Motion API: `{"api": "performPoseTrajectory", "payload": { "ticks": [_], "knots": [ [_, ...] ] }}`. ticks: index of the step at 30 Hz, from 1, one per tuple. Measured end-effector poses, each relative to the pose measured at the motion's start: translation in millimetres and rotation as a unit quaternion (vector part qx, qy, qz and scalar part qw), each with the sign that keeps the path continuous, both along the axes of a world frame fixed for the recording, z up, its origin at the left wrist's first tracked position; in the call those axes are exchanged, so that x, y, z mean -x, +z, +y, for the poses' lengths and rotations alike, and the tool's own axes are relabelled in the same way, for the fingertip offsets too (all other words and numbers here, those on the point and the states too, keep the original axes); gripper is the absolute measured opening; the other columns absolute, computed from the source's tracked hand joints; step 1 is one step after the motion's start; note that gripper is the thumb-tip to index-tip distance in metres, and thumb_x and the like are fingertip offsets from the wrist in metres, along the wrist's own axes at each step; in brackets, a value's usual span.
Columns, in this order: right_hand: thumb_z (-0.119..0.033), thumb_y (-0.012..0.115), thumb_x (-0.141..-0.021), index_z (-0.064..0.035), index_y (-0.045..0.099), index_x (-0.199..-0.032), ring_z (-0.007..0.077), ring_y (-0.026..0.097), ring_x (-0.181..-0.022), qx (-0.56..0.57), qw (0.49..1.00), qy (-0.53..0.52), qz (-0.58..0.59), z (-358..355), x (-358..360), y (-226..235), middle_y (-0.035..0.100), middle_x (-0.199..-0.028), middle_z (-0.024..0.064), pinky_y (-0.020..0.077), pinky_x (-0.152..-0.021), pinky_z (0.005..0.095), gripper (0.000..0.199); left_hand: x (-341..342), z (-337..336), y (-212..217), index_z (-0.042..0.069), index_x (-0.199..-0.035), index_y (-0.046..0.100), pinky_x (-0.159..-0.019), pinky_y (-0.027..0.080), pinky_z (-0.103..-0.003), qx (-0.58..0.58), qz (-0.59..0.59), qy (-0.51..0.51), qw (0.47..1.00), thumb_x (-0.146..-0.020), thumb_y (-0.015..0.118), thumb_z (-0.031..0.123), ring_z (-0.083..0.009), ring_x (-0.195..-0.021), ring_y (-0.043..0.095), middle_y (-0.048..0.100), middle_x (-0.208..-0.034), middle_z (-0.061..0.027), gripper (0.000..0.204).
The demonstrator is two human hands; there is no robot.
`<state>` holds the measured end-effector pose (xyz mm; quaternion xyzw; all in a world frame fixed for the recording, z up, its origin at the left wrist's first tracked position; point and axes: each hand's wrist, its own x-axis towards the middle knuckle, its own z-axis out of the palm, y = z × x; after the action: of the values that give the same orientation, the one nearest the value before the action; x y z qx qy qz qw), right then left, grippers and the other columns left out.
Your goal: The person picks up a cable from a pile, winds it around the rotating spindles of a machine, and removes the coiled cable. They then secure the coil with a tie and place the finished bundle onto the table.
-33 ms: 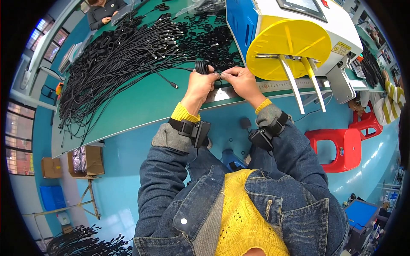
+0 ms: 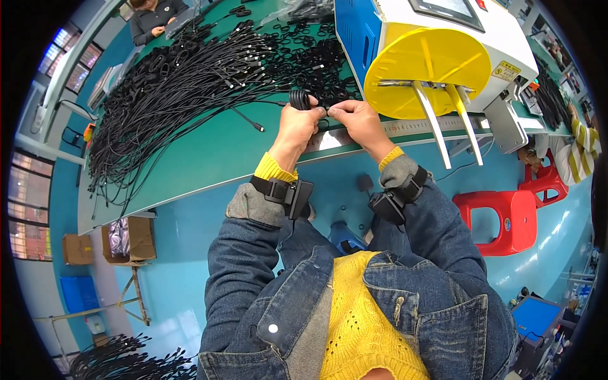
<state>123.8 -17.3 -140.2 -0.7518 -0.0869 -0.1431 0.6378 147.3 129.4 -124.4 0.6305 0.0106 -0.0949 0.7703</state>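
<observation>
My left hand (image 2: 296,126) is closed round a small coiled bundle of black cable (image 2: 298,99), its loops standing up above the fingers. Fingertips pressed together, my right hand (image 2: 365,128) pinches something small and dark right beside the left thumb; the fingers hide what it is. Both hands are close together over the near edge of the green table (image 2: 190,171). A cable end with a light metal plug (image 2: 258,126) lies on the table left of my left hand.
A large heap of black cables (image 2: 183,95) spreads across the left of the table. Coiled bundles (image 2: 310,63) lie beyond my hands. A machine with a yellow disc (image 2: 430,69) and two protruding bars stands at right. A metal ruler (image 2: 418,126) runs along the edge; red stools (image 2: 519,218) stand below.
</observation>
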Motion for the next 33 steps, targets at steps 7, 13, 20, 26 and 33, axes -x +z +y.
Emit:
{"api": "performPoseTrajectory", "payload": {
  "ticks": [7, 13, 20, 26, 33],
  "knots": [
    [-0.016, 0.06, -0.085, -0.0005, 0.06, -0.09, 0.0011, 0.033, -0.05, -0.412, 0.875, 0.181, 0.181, -21, 17, 2, 0.047, -0.067, -0.0047, 0.024, -0.043, 0.0159, 0.017, -14, 26, 3, 0.006, -0.081, 0.054, -0.042, 0.034, -0.021, -0.072, -0.027, 0.003, 0.997, -0.073, 0.064, 0.0, -0.0074, -0.051, 0.046, 0.054, -0.067, -0.0008, 0.013],
    [-0.016, 0.06, -0.086, -0.0014, 0.062, -0.088, 0.0008, 0.034, -0.05, -0.276, 0.929, 0.152, 0.195, -11, 47, 26, 0.049, -0.066, -0.0047, 0.0248, -0.042, 0.016, 0.015, -2, 44, 30, 0.005, -0.094, 0.055, -0.048, 0.036, -0.021, -0.069, -0.141, -0.043, 0.987, -0.078, 0.061, 0.004, -0.0082, -0.057, 0.047, 0.06, -0.092, -0.0088, 0.017],
    [-0.017, 0.06, -0.086, -0.0017, 0.062, -0.089, 0.0008, 0.035, -0.05, -0.262, 0.93, 0.178, 0.185, -2, 62, 44, 0.052, -0.068, -0.0038, 0.0252, -0.043, 0.0161, 0.016, 24, 44, 21, 0.004, -0.095, 0.054, -0.051, 0.038, -0.023, 0.272, -0.019, -0.196, 0.942, -0.078, 0.061, 0.003, -0.0097, -0.062, 0.048, 0.059, -0.098, -0.0107, 0.019],
    [-0.017, 0.06, -0.085, -0.0021, 0.062, -0.091, 0.001, 0.036, -0.051, -0.232, 0.934, 0.167, 0.214, 6, 71, 49, 0.053, -0.069, -0.0038, 0.0265, -0.044, 0.0162, 0.016, 53, 27, 19, 0.005, -0.091, 0.053, -0.049, 0.036, -0.022, 0.225, -0.016, -0.219, 0.949, -0.075, 0.063, 0.0, -0.0098, -0.059, 0.047, 0.058, -0.085, -0.0068, 0.02],
    [-0.016, 0.059, -0.085, -0.0035, 0.062, -0.097, 0.0031, 0.047, -0.057, -0.323, 0.892, 0.271, 0.165, -3, 117, 37, 0.058, -0.074, -0.0016, 0.038, -0.048, 0.0176, 0.017, 76, 30, 9, 0.006, -0.088, 0.052, -0.046, 0.033, -0.021, 0.23, -0.028, -0.236, 0.944, -0.074, 0.064, 0.001, -0.0096, -0.055, 0.048, 0.056, -0.075, -0.0043, 0.019]
  ]
}}
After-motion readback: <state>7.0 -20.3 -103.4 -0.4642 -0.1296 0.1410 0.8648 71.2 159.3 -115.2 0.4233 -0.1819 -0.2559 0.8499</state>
